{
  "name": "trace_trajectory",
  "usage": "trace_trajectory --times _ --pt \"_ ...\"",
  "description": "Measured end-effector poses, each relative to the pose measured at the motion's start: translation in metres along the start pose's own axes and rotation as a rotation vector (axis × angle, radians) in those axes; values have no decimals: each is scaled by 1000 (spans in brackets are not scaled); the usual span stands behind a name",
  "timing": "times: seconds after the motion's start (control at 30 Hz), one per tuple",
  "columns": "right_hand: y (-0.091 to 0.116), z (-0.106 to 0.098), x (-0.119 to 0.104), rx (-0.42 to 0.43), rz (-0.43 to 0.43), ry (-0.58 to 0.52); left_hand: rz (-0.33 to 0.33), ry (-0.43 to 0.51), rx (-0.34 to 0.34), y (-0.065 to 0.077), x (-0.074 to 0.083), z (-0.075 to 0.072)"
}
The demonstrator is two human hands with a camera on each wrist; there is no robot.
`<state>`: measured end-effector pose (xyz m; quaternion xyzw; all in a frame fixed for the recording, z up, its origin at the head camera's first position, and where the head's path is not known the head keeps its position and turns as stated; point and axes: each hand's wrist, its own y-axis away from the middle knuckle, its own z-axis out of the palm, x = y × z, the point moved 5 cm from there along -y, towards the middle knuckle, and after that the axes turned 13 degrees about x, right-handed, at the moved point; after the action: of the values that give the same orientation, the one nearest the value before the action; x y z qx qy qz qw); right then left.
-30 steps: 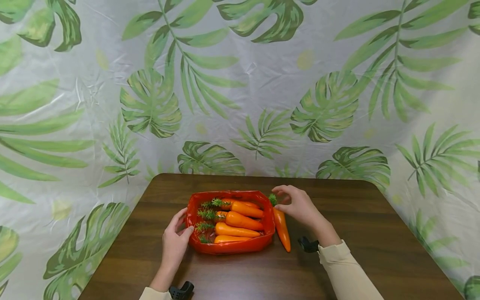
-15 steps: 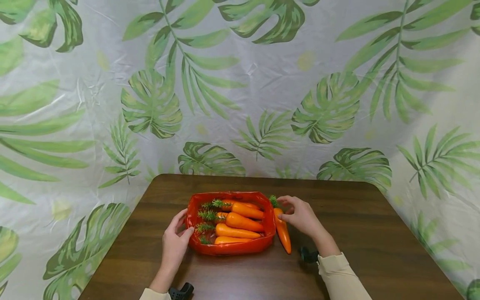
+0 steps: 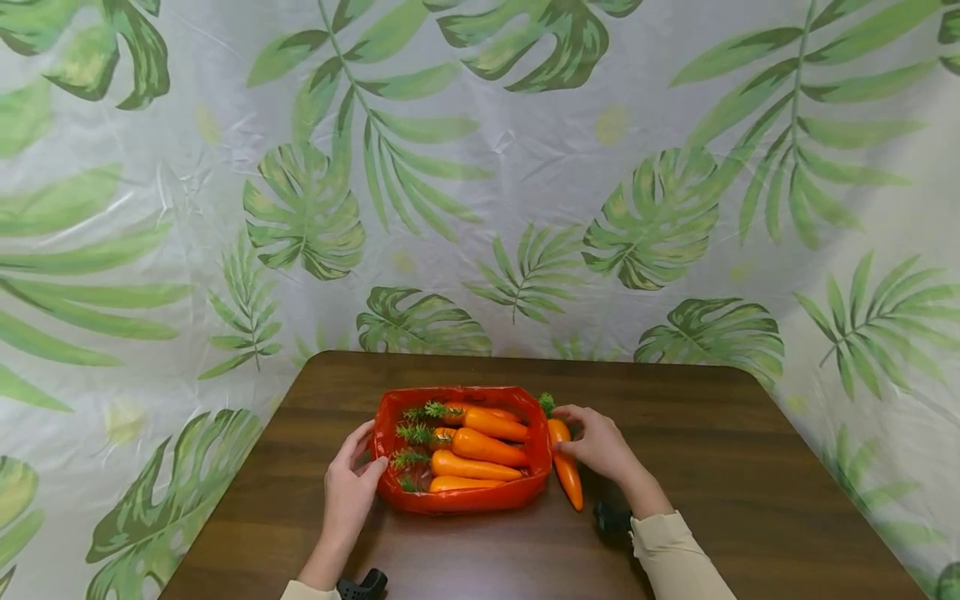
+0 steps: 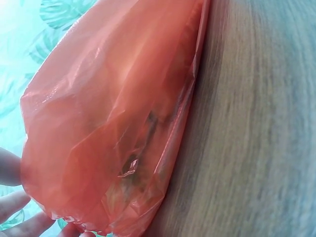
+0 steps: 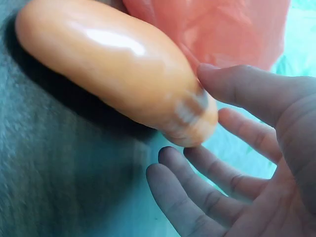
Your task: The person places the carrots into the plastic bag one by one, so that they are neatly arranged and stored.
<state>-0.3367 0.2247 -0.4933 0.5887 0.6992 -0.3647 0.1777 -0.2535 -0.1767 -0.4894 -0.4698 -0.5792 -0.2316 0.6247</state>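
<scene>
An open red plastic bag (image 3: 465, 500) lies on the table with several orange carrots (image 3: 480, 447) inside, their green tops toward the left. My left hand (image 3: 351, 479) holds the bag's left edge, thumb over the rim and fingers along the outside. Just right of the bag, a single carrot (image 3: 567, 475) lies on the wood, green top away from me. Around its upper part is my right hand (image 3: 600, 446), thumb at the near side and fingers loosely spread at the far side. In the right wrist view, the thumb tip meets the carrot (image 5: 113, 59) near its thick end.
The dark wooden table (image 3: 720, 467) extends on both sides of the bag. Behind it hangs a pale curtain (image 3: 525, 192) printed with green leaves. A black wrist device (image 3: 363, 583) shows at the left forearm, another (image 3: 611, 517) at the right.
My right hand has come down along the single carrot from its green top toward its orange body. The left hand stays at the bag's edge; bag and carrots lie as before.
</scene>
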Motion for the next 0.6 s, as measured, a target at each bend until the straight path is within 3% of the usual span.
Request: trace_trajectory --times 0.6 --pt "2 8 0 -20 77 5 -2 3 -4 1 0 -1"
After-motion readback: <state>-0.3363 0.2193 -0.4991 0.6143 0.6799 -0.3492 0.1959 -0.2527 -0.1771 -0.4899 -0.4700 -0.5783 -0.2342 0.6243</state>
